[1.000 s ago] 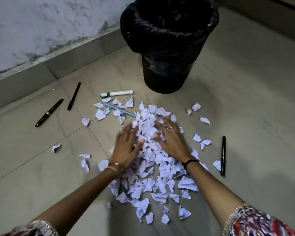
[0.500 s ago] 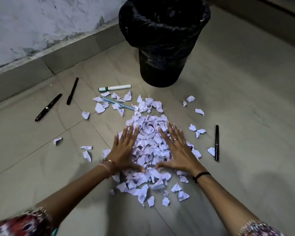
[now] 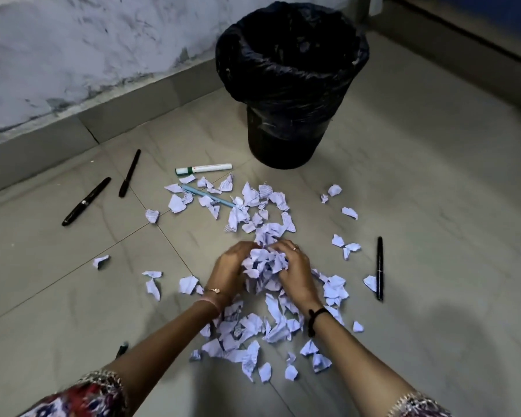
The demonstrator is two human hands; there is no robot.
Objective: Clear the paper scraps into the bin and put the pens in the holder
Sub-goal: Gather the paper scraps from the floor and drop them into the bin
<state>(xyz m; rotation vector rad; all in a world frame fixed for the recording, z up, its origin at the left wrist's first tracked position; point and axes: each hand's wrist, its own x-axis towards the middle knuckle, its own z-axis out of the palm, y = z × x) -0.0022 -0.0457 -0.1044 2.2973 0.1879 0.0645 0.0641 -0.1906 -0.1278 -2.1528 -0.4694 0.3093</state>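
Note:
My left hand (image 3: 227, 267) and my right hand (image 3: 295, 270) are cupped together around a bunch of white paper scraps (image 3: 265, 264) in the middle of the floor. More scraps lie scattered beyond and in front of the hands. The black bin (image 3: 289, 85), lined with a black bag, stands upright behind them. Two black pens (image 3: 86, 201) (image 3: 129, 173) lie at the left, and a white marker (image 3: 203, 169) rests near the bin. A light blue pen (image 3: 208, 197) lies among scraps. Another black pen (image 3: 380, 267) is at the right. No holder is in view.
A grey skirting and a stained white wall (image 3: 73, 55) run along the back left. The floor is beige tile. A dark pen tip (image 3: 122, 349) shows beside my left forearm. A darker wall base (image 3: 463, 40) runs at the back right.
My hands were flat on the scrap pile; they have since drawn together and closed around a bunch of scraps. The view has tilted so the bin shows more fully.

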